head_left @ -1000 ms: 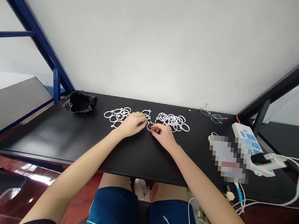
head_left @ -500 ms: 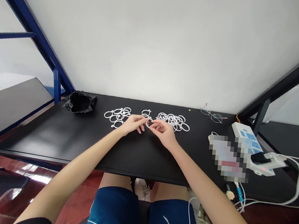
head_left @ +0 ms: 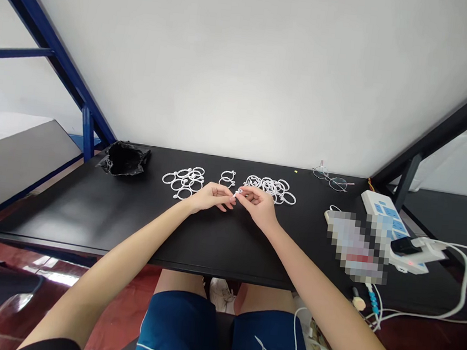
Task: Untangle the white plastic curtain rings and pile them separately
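Note:
My left hand point(head_left: 210, 197) and my right hand point(head_left: 260, 204) meet over the middle of the black table point(head_left: 88, 210). Both pinch one small white plastic ring point(head_left: 237, 193) between their fingertips, just above the tabletop. Behind my left hand lies a spread of white rings point(head_left: 183, 180). A denser heap of white rings point(head_left: 271, 189) sits behind my right hand. Two linked rings point(head_left: 227, 178) lie alone between the two groups.
A crumpled black bag point(head_left: 124, 158) rests at the back left. Glasses point(head_left: 333, 180) lie at the back right. A white power strip point(head_left: 394, 230) with plugs and cables occupies the right end, beside a blurred-out object point(head_left: 353, 244). Blue frame bars rise at left.
Both hands lifted off the tabletop and drew closer together. The ring that lay between them on the table is now pinched by both hands' fingertips.

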Demonstrator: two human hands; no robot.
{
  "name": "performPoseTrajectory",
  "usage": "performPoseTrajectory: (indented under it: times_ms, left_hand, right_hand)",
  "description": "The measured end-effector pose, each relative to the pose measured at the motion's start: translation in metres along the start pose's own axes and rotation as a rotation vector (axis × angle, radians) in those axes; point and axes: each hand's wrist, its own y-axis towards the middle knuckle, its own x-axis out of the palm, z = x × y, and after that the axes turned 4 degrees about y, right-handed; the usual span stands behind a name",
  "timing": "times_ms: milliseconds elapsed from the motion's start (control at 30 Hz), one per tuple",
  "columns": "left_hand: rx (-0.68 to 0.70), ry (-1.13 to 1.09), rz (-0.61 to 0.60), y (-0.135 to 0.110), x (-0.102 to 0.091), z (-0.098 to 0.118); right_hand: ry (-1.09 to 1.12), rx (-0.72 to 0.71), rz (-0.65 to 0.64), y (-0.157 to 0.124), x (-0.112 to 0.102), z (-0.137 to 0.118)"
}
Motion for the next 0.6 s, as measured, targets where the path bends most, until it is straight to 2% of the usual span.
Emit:
performPoseTrajectory:
  times_ms: [100, 200, 267, 433, 600]
  left_hand:
    - [0.086, 0.080, 0.027, 0.0024, 0.0000, -0.0037]
    - [0.213, 0.177, 0.138, 0.0033, -0.0007, -0.0053]
    - [0.213, 0.168, 0.159, 0.0025, -0.0010, -0.0047]
    - [0.076, 0.025, -0.045, -0.0011, -0.0010, -0.0015]
    - [0.039, 0.003, -0.071, -0.0009, -0.0014, -0.0014]
  right_hand:
    - [-0.033, -0.038, -0.029, -0.0009, 0.0013, 0.0000]
    - [-0.045, -0.060, -0.048, -0.0018, 0.0019, -0.0014]
    - [-0.035, -0.065, -0.068, -0.0021, 0.0020, -0.0026]
    - [0.045, -0.045, -0.109, -0.0025, 0.0026, -0.0048]
    - [0.013, -0.089, -0.088, -0.0028, 0.0024, -0.0050]
